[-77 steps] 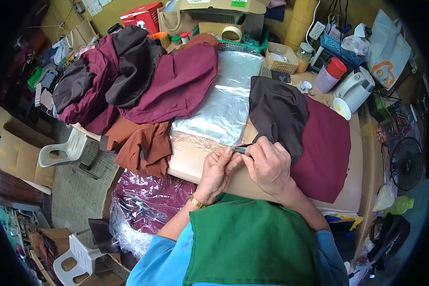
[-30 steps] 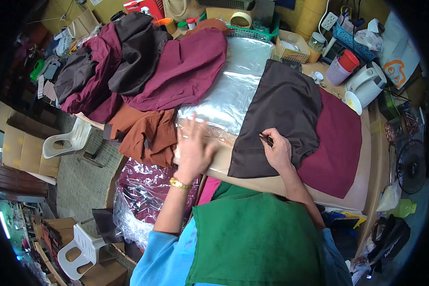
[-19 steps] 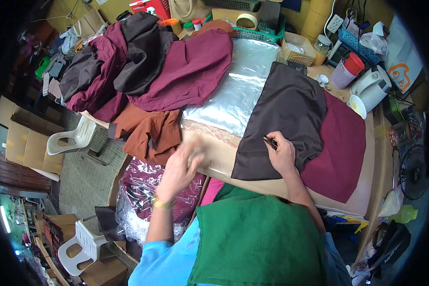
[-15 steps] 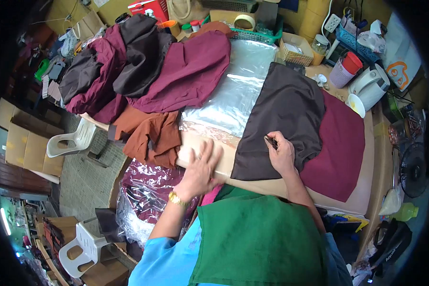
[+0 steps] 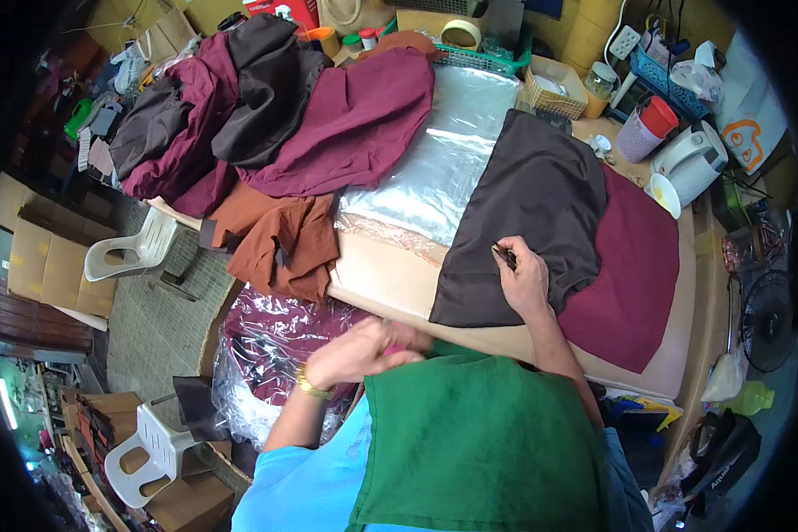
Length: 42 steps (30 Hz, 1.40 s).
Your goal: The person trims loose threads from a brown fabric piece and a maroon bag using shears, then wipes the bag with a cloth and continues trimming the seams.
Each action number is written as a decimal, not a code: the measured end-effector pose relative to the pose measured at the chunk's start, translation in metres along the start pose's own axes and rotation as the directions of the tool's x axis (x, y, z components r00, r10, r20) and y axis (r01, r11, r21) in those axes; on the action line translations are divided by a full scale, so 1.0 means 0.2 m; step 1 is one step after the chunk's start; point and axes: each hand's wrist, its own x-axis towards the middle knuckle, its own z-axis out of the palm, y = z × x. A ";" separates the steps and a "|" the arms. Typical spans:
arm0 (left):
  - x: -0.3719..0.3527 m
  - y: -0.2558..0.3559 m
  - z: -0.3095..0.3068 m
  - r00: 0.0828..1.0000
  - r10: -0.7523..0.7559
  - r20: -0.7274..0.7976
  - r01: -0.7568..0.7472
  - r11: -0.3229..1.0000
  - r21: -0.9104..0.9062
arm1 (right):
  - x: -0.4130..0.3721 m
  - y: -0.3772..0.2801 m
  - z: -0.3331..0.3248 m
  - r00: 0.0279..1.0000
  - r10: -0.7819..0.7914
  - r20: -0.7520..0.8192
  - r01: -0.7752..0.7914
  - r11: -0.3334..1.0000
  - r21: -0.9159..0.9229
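Clutter rings the beige padded table (image 5: 390,285): a heap of garments (image 5: 284,115) far left, a stack of clear plastic bags (image 5: 457,151) in the middle, and a kettle (image 5: 690,162) and cup (image 5: 657,193) far right. From my remote seat, the right hand (image 5: 525,284) rests on the dark brown cloth (image 5: 528,191), fingers pinched round a small dark tool (image 5: 504,256) (snips, perhaps; too small to tell). That cloth lies flat over a maroon cloth (image 5: 625,257), its near-left corner close to the table's front edge. The left hand (image 5: 363,348) is a blur below that edge, near the bagged maroon cloth (image 5: 270,337); I cannot tell whether it is open or closed. My worry is that, with one hand on the brown cloth, the tool's tip could snag it, or a tug could drag it over the edge. Free room is the bare strip left of the cloth.
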 end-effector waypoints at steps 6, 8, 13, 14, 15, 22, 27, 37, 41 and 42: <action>0.41 -0.09 0.26 0.453 0.125 -0.883 -0.003 0.990 0.139 | -0.01 0.00 0.00 1.000 -0.012 -0.009 0.011 1.000 -0.027; 0.40 -0.09 0.21 0.657 0.002 -0.754 0.094 0.992 0.084 | -0.01 -0.01 0.00 1.000 -0.027 -0.009 0.027 0.999 -0.035; 0.24 -0.17 0.07 0.929 -0.156 -0.336 0.057 0.957 -0.285 | -0.01 0.03 0.00 1.000 -0.016 -0.001 0.016 0.999 0.040; 0.21 -0.24 0.07 0.931 -0.122 -0.344 -0.003 0.940 -0.340 | -0.01 0.03 0.00 1.000 -0.012 -0.001 0.012 0.999 0.040; 0.20 -0.26 0.08 0.932 -0.124 -0.341 0.000 0.940 -0.342 | 0.00 0.02 0.00 1.000 0.004 0.015 -0.005 1.000 0.028; 0.20 -0.31 0.17 0.843 -0.221 -0.491 -0.059 0.869 -0.492 | 0.02 -0.19 -0.08 0.985 0.005 0.170 -0.023 0.994 0.102; 0.18 -0.26 0.17 0.832 -0.248 -0.496 -0.080 0.831 -0.550 | -0.01 -0.47 -0.13 0.918 -0.172 0.357 0.201 0.978 -0.046; 0.18 -0.21 0.19 0.753 -0.088 -0.652 -0.148 0.943 -0.299 | -0.02 -0.57 0.00 0.822 -0.368 0.434 0.446 0.891 -0.089; 0.14 -0.17 0.16 0.806 -0.145 -0.573 -0.067 0.941 -0.333 | -0.01 -0.55 0.02 0.833 -0.348 0.430 0.438 0.890 -0.129; 0.14 -0.17 0.16 0.795 -0.168 -0.583 -0.077 0.925 -0.372 | -0.01 -0.57 0.01 0.847 -0.330 0.416 0.410 0.905 -0.117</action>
